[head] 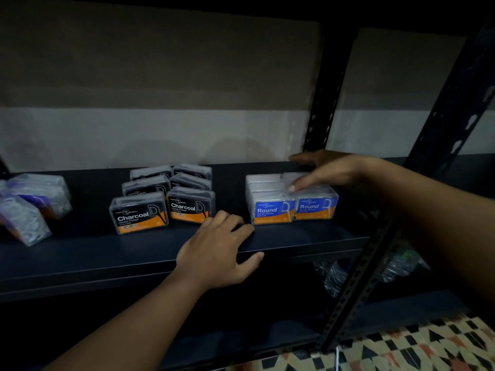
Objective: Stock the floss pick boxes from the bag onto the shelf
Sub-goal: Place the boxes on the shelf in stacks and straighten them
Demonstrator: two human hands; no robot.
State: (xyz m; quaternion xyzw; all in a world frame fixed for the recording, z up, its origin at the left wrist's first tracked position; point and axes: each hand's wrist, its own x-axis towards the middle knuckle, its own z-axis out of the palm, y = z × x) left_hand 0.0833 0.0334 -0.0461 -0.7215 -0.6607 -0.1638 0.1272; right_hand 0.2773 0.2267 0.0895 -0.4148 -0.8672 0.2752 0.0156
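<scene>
On the dark shelf [80,253] stand several clear floss pick boxes. Black-and-orange "Charcoal" boxes [139,212] fill two rows in the middle. Blue-and-orange "Round" boxes [273,210] stand in two rows to the right. My left hand [219,250] rests on the shelf's front edge between the two groups, fingers spread and holding nothing. My right hand [324,170] reaches over the Round boxes, its thumb touching the top of the right-hand row [316,204] and its fingers stretched toward the back. The bag is not in view.
Purple-and-orange boxes [29,207] lie tumbled at the shelf's left end. Black perforated uprights [369,253] frame the right side. Clear plastic bottles [337,274] sit on the lower shelf. A patterned floor [417,346] shows at the bottom right. A grey wall backs the shelf.
</scene>
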